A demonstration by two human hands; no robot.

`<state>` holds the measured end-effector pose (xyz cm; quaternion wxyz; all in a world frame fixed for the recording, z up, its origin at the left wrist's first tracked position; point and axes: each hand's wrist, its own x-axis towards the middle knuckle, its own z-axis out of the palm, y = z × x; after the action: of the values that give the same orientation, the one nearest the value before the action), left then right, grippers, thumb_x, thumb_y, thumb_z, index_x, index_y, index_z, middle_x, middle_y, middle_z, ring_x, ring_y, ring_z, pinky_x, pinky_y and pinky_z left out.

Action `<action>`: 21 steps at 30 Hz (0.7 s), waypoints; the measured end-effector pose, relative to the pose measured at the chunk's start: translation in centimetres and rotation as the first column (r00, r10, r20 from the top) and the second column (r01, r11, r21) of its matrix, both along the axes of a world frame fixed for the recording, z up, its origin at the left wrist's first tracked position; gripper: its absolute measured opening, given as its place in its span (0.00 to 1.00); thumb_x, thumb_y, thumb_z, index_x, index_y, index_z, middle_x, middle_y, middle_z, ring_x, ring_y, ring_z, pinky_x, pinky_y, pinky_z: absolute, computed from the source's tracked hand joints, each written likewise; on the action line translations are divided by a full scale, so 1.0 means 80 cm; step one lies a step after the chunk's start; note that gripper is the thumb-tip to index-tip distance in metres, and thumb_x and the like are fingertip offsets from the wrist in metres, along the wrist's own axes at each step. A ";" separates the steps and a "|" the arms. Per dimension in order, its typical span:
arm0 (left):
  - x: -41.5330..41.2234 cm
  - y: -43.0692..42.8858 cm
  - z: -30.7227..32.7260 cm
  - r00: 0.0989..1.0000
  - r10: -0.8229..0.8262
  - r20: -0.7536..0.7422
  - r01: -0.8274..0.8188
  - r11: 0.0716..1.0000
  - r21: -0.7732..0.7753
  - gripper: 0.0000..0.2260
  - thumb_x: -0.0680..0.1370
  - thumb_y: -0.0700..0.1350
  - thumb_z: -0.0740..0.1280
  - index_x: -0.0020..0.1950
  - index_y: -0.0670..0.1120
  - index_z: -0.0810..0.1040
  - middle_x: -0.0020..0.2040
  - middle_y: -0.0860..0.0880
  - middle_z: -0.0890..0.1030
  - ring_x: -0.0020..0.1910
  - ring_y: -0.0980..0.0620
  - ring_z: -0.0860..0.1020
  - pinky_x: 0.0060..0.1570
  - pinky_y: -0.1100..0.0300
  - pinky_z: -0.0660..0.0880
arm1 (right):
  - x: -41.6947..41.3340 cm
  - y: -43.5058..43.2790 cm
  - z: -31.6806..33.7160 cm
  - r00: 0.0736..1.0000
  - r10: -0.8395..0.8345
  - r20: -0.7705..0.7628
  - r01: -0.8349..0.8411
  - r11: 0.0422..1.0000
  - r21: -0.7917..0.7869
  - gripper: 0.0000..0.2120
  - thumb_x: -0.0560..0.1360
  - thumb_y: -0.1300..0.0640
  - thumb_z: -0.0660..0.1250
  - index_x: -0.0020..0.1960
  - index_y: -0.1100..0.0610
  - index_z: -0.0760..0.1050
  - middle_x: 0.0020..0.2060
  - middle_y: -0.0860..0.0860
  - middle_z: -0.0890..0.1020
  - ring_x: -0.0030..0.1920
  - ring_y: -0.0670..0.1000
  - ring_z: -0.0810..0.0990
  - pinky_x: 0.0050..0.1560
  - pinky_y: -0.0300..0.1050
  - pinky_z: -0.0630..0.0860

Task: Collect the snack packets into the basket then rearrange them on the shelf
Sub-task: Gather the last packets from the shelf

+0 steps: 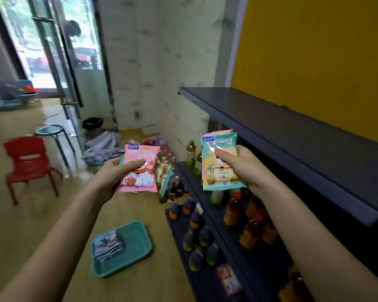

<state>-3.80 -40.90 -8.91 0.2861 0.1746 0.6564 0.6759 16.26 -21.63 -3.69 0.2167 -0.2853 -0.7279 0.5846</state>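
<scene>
Two bare forearms rise from the bottom corners. At centre frame the left hand (116,171) curls its fingers and thumb around a fanned bunch of pink packets (139,168). To the right, the right hand (240,166) pinches green-edged packets (219,162) upright, thumb on the front, just beside the dark shelf (282,131) that runs to the right edge.

Bottles (234,212) crowd the lower shelves beneath it, some hidden behind the packets. At lower centre, a green basket (135,240) on the floor holds a stack of packets (108,246). A red chair (28,164) and a stool (49,129) stand at left, and a yellow wall (314,51) fills the upper right.
</scene>
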 end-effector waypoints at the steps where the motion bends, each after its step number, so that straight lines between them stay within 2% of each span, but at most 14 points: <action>1: -0.028 -0.027 -0.012 0.999 0.046 0.018 -0.046 0.999 -0.018 0.02 0.73 0.39 0.70 0.44 0.42 0.79 0.38 0.48 0.85 0.26 0.55 0.81 0.28 0.64 0.79 | -0.042 -0.018 -0.015 0.999 0.052 0.013 -0.052 0.998 -0.020 0.03 0.75 0.53 0.66 0.47 0.53 0.76 0.40 0.50 0.83 0.35 0.46 0.82 0.35 0.40 0.78; 3: -0.081 -0.079 -0.035 0.991 0.122 0.045 -0.120 0.991 -0.054 0.04 0.72 0.39 0.70 0.46 0.41 0.78 0.34 0.48 0.85 0.26 0.55 0.82 0.28 0.64 0.79 | -0.122 -0.053 -0.047 0.989 0.142 0.036 -0.139 0.988 -0.067 0.05 0.75 0.54 0.66 0.50 0.54 0.76 0.42 0.50 0.84 0.37 0.46 0.83 0.36 0.40 0.79; 8: -0.189 -0.181 -0.086 0.951 0.287 0.118 -0.276 0.956 -0.102 0.07 0.73 0.38 0.70 0.49 0.41 0.76 0.31 0.48 0.85 0.26 0.55 0.81 0.28 0.64 0.79 | -0.281 -0.120 -0.124 0.947 0.309 0.083 -0.288 0.937 -0.199 0.03 0.76 0.54 0.66 0.48 0.53 0.75 0.46 0.53 0.83 0.43 0.52 0.83 0.43 0.44 0.79; 12: -0.248 -0.214 -0.127 0.896 0.391 0.209 -0.369 0.919 -0.137 0.07 0.72 0.38 0.70 0.48 0.41 0.76 0.30 0.48 0.84 0.25 0.55 0.81 0.26 0.64 0.78 | -0.368 -0.145 -0.179 0.918 0.362 0.159 -0.318 0.915 -0.247 0.14 0.75 0.53 0.67 0.58 0.58 0.74 0.53 0.57 0.83 0.52 0.57 0.82 0.57 0.54 0.78; 14: -0.274 -0.217 -0.152 0.866 0.429 0.258 -0.400 0.903 -0.157 0.07 0.72 0.37 0.71 0.48 0.40 0.76 0.30 0.47 0.84 0.25 0.55 0.81 0.26 0.64 0.78 | -0.405 -0.147 -0.208 0.899 0.388 0.204 -0.333 0.907 -0.257 0.17 0.74 0.51 0.67 0.59 0.58 0.73 0.54 0.57 0.82 0.53 0.57 0.82 0.59 0.57 0.76; 17: -0.314 -0.210 -0.196 0.808 0.484 0.337 -0.442 0.875 -0.197 0.08 0.71 0.37 0.71 0.48 0.40 0.76 0.31 0.45 0.84 0.25 0.54 0.81 0.26 0.63 0.79 | -0.456 -0.141 -0.259 0.886 0.392 0.248 -0.313 0.899 -0.306 0.17 0.74 0.51 0.67 0.60 0.58 0.72 0.52 0.56 0.83 0.51 0.56 0.83 0.55 0.56 0.78; 19: -0.341 -0.200 -0.228 0.773 0.518 0.366 -0.465 0.855 -0.228 0.09 0.71 0.37 0.72 0.48 0.40 0.76 0.29 0.47 0.84 0.24 0.54 0.81 0.26 0.63 0.79 | -0.488 -0.131 -0.292 0.879 0.395 0.268 -0.291 0.888 -0.355 0.15 0.75 0.53 0.66 0.59 0.58 0.72 0.51 0.56 0.83 0.47 0.54 0.83 0.46 0.50 0.81; 21: -0.370 -0.188 -0.262 0.748 0.543 0.383 -0.475 0.840 -0.262 0.09 0.70 0.37 0.72 0.47 0.39 0.76 0.27 0.48 0.83 0.23 0.54 0.81 0.25 0.63 0.78 | -0.521 -0.119 -0.327 0.868 0.404 0.288 -0.269 0.870 -0.413 0.13 0.76 0.55 0.66 0.58 0.59 0.72 0.47 0.55 0.83 0.41 0.51 0.83 0.35 0.42 0.80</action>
<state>-33.40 -55.96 -29.85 0.2440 -0.1911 0.6446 0.6989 -25.41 -31.18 -29.85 -0.0852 -0.2898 -0.6748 0.6733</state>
